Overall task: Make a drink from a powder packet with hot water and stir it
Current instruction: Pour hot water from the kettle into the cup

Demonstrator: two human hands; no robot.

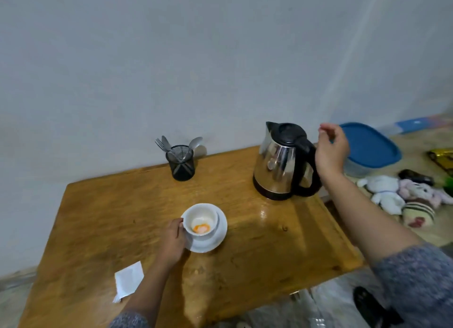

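Two hands are at work. Nearest, an emptied packet (pixel 128 281) lies on the tabletop (pixel 257 249). The cup (pixel 200 222), powder inside, is gripped on its saucer (pixel 217 239) by the left hand (pixel 172 239). Farther off, the right hand (pixel 331 148) is loosely curled, empty, beside the kettle (pixel 282 161); its handle should be grasped firmly and water poured slowly.

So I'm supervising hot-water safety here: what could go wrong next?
The right hand hovers beside the kettle handle, not gripping; a loose grab could slosh hot water. The left hand touches the cup on its saucer, so a splash could scald it.
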